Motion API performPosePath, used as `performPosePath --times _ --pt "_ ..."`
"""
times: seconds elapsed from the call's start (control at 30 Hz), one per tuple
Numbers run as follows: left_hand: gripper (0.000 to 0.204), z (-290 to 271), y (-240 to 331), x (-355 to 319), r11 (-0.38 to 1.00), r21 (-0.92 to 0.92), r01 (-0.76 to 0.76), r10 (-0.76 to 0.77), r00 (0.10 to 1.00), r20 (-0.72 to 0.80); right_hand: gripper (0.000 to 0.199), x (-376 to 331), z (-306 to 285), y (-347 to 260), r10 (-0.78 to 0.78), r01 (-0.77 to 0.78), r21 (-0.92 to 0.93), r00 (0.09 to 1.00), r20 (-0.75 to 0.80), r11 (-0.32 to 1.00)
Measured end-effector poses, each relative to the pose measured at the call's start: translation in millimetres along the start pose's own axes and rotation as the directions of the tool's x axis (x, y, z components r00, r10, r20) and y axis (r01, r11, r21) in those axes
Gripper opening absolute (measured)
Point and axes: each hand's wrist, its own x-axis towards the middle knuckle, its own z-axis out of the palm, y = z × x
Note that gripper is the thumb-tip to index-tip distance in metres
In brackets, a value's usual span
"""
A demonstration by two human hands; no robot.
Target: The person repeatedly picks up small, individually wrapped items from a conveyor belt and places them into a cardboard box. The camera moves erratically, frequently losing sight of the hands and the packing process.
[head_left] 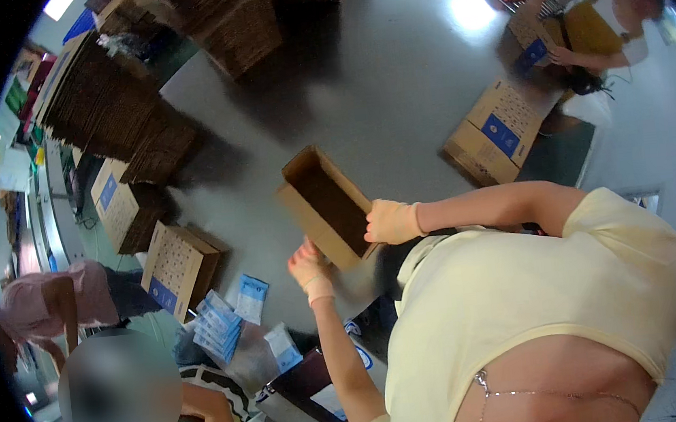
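Observation:
An open brown cardboard box [306,222] is tilted in front of me, its long opening facing up and its inside dark. My right hand [392,221], in a pale glove, grips the box's near right rim with bent fingers. By the near left side of the box is my left hand [310,271], also in a pale glove, its fingers curled against the cardboard and slightly blurred. The box's left flap hangs outward and looks smeared by motion.
Blue-and-white packets [217,327] lie to the left, near a printed carton [177,271]. Tall stacks of flat cardboard [101,112] stand far left. Another carton [497,134] is at right. A person [593,28] handles a box far right; others are at left.

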Motion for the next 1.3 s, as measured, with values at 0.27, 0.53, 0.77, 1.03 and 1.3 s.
performPosePath --times 0.27,0.53,0.77,1.03,1.3 --pt "0.05 -37.5 -14.1 -1.5 0.56 -0.805 0.198 -0.467 0.877 -0.109 0.016 -1.8 -12.8 5.5 0.046 -0.046 0.001 0.997 0.057 0.999" --pt "0.033 -97.8 75.5 7.5 -0.109 -0.969 -0.223 -0.132 0.969 -0.209 0.017 -3.0 -14.2 -1.3 0.1 -0.096 0.139 0.995 -0.017 0.986" --pt "0.057 -43.0 82.7 12.6 0.912 -0.399 -0.096 0.007 0.976 -0.217 0.015 2.6 2.3 -14.9 0.012 -0.005 0.085 0.997 -0.082 0.996" --pt "0.047 -105.5 85.4 51.7 0.961 -0.092 -0.262 0.273 0.953 0.133 0.012 -0.3 14.6 -17.6 0.076 -0.046 0.265 0.992 -0.104 0.963" --pt "0.042 -71.6 100.5 46.9 0.966 -0.249 0.072 0.072 0.848 0.525 0.019 11.3 29.8 -28.8 0.15 -0.144 0.217 0.989 -0.012 0.965"
